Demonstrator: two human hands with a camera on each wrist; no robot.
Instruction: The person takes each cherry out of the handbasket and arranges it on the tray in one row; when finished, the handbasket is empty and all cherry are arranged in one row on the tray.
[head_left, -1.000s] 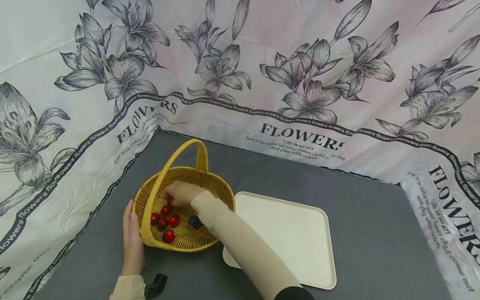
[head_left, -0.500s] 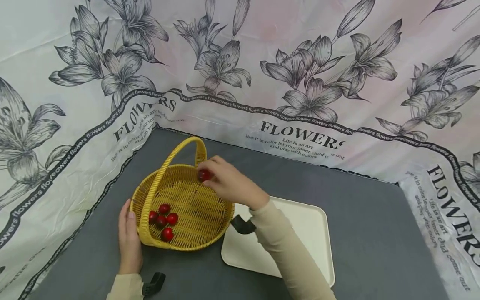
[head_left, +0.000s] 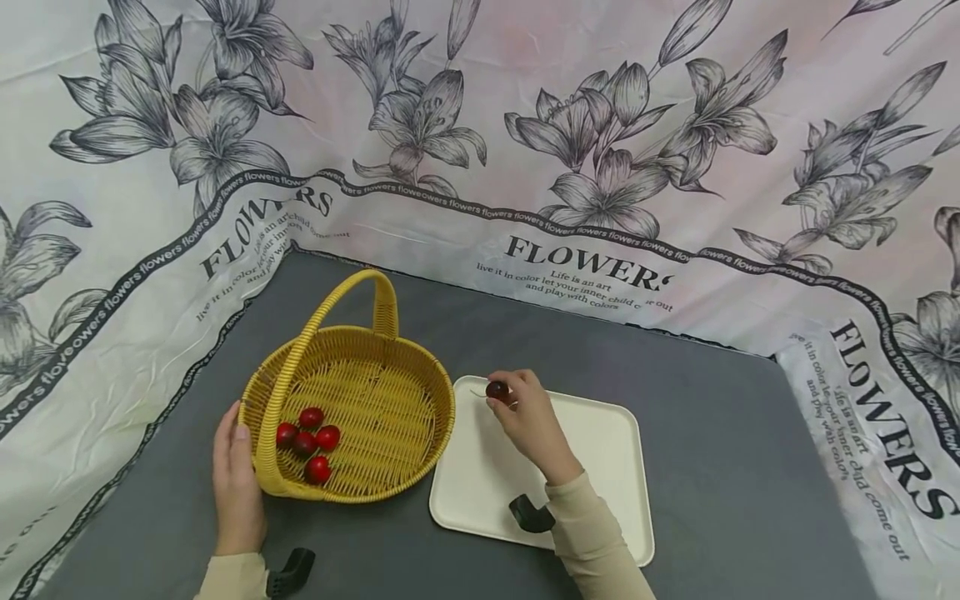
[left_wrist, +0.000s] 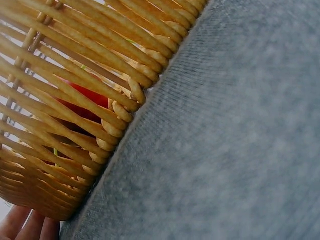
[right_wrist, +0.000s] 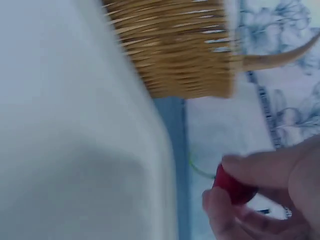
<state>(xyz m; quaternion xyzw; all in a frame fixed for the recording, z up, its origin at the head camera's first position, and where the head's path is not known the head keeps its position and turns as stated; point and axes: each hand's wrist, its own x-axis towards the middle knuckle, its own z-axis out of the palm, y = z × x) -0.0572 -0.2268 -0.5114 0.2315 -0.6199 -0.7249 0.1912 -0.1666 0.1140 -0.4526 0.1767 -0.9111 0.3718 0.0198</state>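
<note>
My right hand [head_left: 534, 423] pinches a dark red cherry [head_left: 497, 391] between thumb and fingers, over the far left part of the white tray [head_left: 480, 508]. In the right wrist view the held cherry [right_wrist: 232, 186] shows its thin green stem. My left hand [head_left: 237, 483] rests against the left outer side of the yellow wicker basket [head_left: 390, 400], its fingers fairly straight along the wall. Several red cherries [head_left: 317, 470] lie together in the basket's left part. Through the weave in the left wrist view, one red cherry [left_wrist: 86, 100] is partly visible.
The basket's tall arched handle [head_left: 300, 350] rises over its left half. The tray stands right of the basket, close to its rim. A grey cloth [head_left: 712, 467] covers the table, and a flower-printed curtain [head_left: 420, 208] closes off the back and sides.
My right hand has lifted a cherry out of the basket and carried it right, over the tray. My left hand stays at the basket's side. The head view has shifted slightly.
</note>
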